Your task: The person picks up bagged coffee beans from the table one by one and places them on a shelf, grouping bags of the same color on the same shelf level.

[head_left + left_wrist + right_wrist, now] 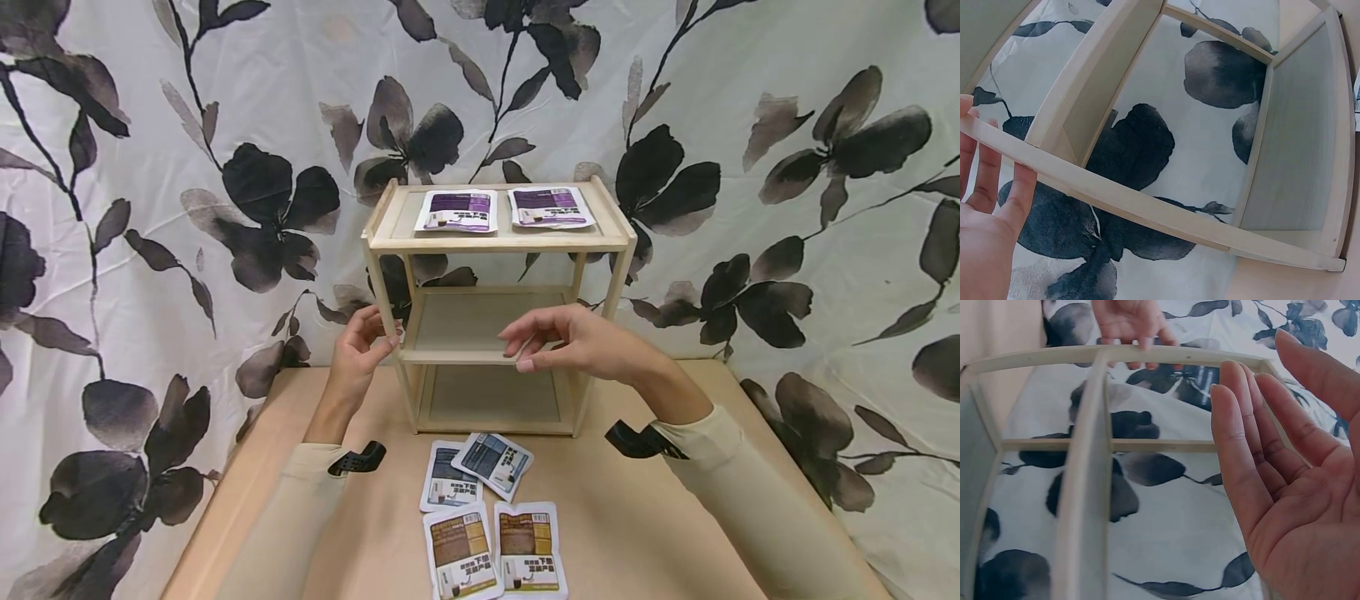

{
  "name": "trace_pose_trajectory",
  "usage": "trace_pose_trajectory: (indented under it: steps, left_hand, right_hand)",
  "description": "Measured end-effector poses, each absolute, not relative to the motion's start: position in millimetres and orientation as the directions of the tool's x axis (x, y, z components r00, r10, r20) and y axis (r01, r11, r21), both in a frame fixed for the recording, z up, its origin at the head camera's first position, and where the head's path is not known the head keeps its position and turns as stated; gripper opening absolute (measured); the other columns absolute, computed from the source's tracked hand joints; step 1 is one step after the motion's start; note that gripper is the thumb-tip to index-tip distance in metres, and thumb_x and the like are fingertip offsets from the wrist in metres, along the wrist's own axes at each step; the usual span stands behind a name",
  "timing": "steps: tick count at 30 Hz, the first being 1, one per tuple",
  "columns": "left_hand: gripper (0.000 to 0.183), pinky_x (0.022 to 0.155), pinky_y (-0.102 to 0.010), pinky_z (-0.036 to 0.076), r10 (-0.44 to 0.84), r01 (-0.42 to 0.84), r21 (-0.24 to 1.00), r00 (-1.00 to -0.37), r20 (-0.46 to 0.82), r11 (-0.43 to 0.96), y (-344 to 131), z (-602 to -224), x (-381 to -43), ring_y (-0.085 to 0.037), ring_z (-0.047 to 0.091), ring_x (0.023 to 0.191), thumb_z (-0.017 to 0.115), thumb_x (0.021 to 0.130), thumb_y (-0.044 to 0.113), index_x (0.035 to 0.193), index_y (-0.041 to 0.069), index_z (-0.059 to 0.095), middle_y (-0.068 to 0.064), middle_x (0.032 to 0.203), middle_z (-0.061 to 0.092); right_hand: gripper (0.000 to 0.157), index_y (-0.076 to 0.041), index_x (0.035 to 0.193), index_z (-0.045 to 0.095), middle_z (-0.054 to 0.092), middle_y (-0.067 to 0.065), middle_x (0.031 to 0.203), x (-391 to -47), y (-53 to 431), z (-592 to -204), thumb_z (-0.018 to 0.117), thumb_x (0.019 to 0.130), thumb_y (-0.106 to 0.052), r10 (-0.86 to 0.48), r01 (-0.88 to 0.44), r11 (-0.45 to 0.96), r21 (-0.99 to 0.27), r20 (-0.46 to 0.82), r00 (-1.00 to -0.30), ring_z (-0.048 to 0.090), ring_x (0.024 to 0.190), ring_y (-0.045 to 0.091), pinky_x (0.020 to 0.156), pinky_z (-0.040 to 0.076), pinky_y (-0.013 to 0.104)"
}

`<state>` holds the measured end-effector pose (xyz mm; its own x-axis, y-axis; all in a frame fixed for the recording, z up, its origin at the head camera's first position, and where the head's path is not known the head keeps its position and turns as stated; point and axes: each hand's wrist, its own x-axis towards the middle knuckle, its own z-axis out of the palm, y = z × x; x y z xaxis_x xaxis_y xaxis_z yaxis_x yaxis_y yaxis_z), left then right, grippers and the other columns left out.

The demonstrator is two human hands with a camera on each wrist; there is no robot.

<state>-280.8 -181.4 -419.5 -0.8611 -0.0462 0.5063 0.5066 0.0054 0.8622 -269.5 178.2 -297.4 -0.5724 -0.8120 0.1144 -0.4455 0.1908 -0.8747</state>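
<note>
Beige tabletop point(630, 517) fronts floral cloth point(247, 83), left hand point(356, 362) pinching the shelf post point(1141, 201), right hand point(581, 337) loosely spread.

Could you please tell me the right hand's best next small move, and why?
Perhaps lower the empty right hand to the topmost rectangular blue-and-white packet, which overlaps another blue packet on the pale table; two purple-and-white packets lie atop the beige wooden shelf.

Seemingly passable gap over the middle shelf point(465, 325), between obstructing front posts point(379, 283).
</note>
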Motion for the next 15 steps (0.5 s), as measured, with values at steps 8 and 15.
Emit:
trace_pose_trajectory:
  steps: [8, 15]
  left_hand:
    - [0.045, 0.093, -0.024, 0.048, -0.048, 0.485, 0.874, -0.873, 0.485, 0.003, -181, -419, -280, -0.033, 0.055, 0.114, 0.061, 0.094, -0.011, 0.136, 0.001, 0.053, 0.004, 0.113, 0.065]
    - [0.046, 0.094, -0.025, 0.047, -0.045, 0.484, 0.875, -0.874, 0.484, 0.018, -181, -417, -278, -0.034, 0.054, 0.115, 0.060, 0.094, -0.011, 0.137, 0.001, 0.052, 0.004, 0.114, 0.064]
  right_hand:
    - [0.040, -0.005, 0.131, 0.064, 0.070, 0.011, 0.117, -267, 185, -330, 0.074, 0.093, -0.011, -0.822, -0.393, 0.217, -0.894, 0.050, -0.568, 0.069, 0.101, 0.026, 0.088, 0.056, 0.033]
    - [0.040, -0.008, 0.130, 0.065, 0.071, 0.010, 0.118, -264, 189, -358, 0.075, 0.092, -0.013, -0.809, -0.349, 0.245, -0.904, 0.008, -0.587, 0.069, 0.102, 0.027, 0.086, 0.057, 0.031]
